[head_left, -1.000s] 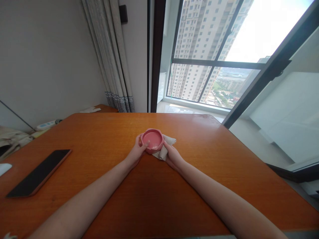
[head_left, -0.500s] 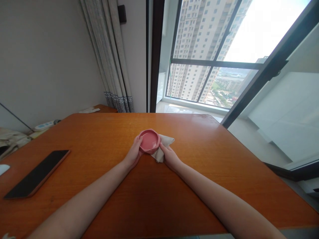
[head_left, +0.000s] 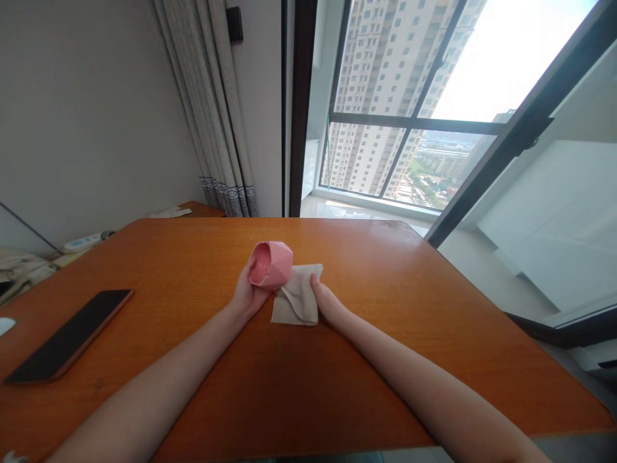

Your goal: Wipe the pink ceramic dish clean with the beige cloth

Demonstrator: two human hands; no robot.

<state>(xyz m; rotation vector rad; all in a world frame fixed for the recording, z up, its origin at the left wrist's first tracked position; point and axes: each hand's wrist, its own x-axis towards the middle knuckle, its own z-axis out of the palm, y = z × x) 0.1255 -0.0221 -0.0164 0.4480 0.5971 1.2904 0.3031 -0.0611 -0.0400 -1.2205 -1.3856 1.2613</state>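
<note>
A pink faceted bowl [head_left: 280, 263] is tilted on its side over the table, its opening turned to the left. My left hand [head_left: 248, 290] grips it by the rim, thumb at the opening and the other fingers underneath, partly hidden. Just right of the bowl, a beige cloth [head_left: 299, 299] hangs partly folded from my right hand [head_left: 326, 301], pinched under the thumb. The cloth's upper left part meets or lies close to the bowl's outer wall; I cannot tell whether they touch.
Both forearms reach over a brown wooden table [head_left: 385, 276]. A long dark flat object with a reddish edge [head_left: 70, 337] lies on its left side. Behind the table are a grey curtain [head_left: 212, 116] and a large window [head_left: 409, 122].
My left hand has moved left and tipped the bowl from facing up to lying sideways. The cloth, earlier bunched against the bowl's right side, now hangs more spread out in my right hand.
</note>
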